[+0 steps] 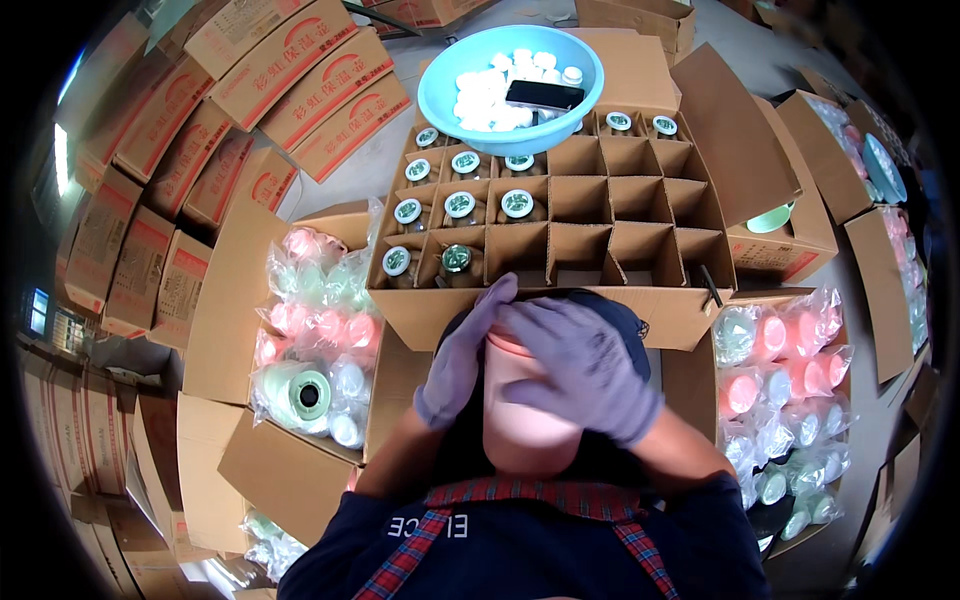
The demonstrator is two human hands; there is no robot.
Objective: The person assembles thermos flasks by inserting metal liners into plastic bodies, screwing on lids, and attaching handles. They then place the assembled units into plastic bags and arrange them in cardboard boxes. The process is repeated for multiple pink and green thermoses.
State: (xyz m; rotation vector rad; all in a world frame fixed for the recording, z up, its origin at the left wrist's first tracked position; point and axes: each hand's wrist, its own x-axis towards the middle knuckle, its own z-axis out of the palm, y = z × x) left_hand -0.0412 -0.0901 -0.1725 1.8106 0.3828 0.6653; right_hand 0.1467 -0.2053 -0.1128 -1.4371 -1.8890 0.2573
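A pink cylindrical thermos casing [525,410] stands at my lap, its top turned away from me. Both of my hands wear grey-purple gloves. At its upper left side my left hand [455,365] presses against the casing, fingers reaching up to the rim. My right hand [590,365] lies across the top and right side, its thumb on the casing's front. The hands cover most of the opening, so what is inside it is hidden. Just beyond them, a divided carton [480,305] holds several glass thermos liners [459,205] with shiny greenish tops, mainly in its left columns.
A light-blue basin [440,110] of white caps [490,95] and a black phone [545,95] rests on the carton's far side. Open boxes on both sides hold bagged pink casings [740,392] and pale green ones [308,395]. Stacked cartons [290,70] rise at the far left.
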